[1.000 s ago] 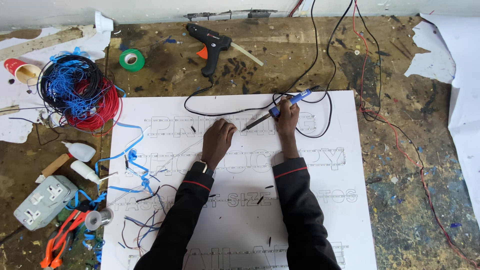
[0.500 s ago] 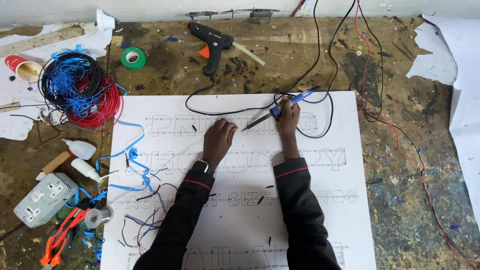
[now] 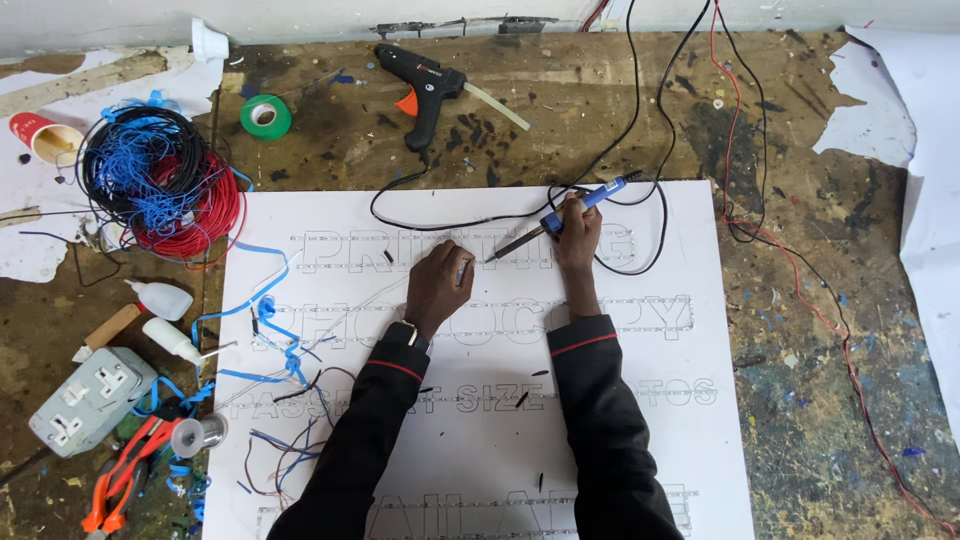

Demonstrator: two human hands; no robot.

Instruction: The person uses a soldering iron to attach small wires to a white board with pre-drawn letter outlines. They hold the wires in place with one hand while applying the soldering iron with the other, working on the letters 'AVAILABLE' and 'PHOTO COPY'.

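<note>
A person in dark sleeves is leaning over a white sign board (image 3: 640,440) lying flat on a paint-spattered bench (image 3: 800,330), working along its top row of outlined letters. The right hand (image 3: 578,232) is wrapping closed around a blue-handled soldering iron (image 3: 560,218), gripping it pen-style, so the tip is angling down toward eight o'clock and meeting the lettering. Just beside it, at nine o'clock of the tip, the left hand (image 3: 438,285) is pressing on the board with fingers curled narrow around something small that cannot be made out, apparently steadying the work near the tip. The iron's black cord (image 3: 640,120) is trailing off toward twelve o'clock, looping clear of the letters. A black glue gun (image 3: 425,85) is lying at eleven o'clock of the hands, well apart, with a roll of green tape (image 3: 265,116) farther toward ten o'clock. Coils of blue, red and black wire (image 3: 160,185) are sitting off the board's upper left corner. At eight o'clock, along the bench's left edge, a grey socket block (image 3: 92,400), a solder spool (image 3: 190,436) and orange-handled pliers (image 3: 120,480) are lying near each other.
</note>
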